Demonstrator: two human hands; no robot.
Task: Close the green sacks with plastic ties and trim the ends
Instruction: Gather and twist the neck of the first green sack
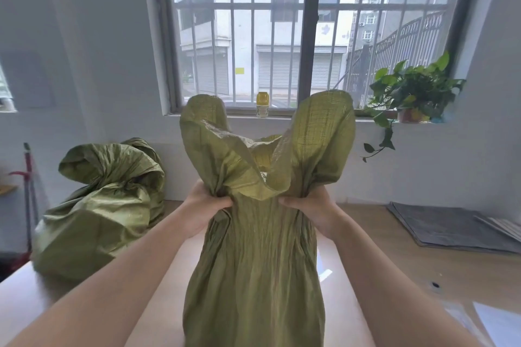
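A green woven sack (253, 276) stands upright in front of me on the pale wooden table (394, 267). My left hand (203, 205) and my right hand (313, 205) grip its neck from either side, bunching the fabric. Above my hands the mouth (267, 138) flares open in two tall lobes. A second green sack (101, 205) lies crumpled at the left of the table, its top gathered. No plastic tie or cutting tool is in view.
A grey folded mat (451, 228) lies on the table at the right, with white paper (499, 324) at the near right corner. On the windowsill stand a yellow bottle (262, 104) and a potted plant (411, 93). A red-handled broom (28, 177) leans at the far left.
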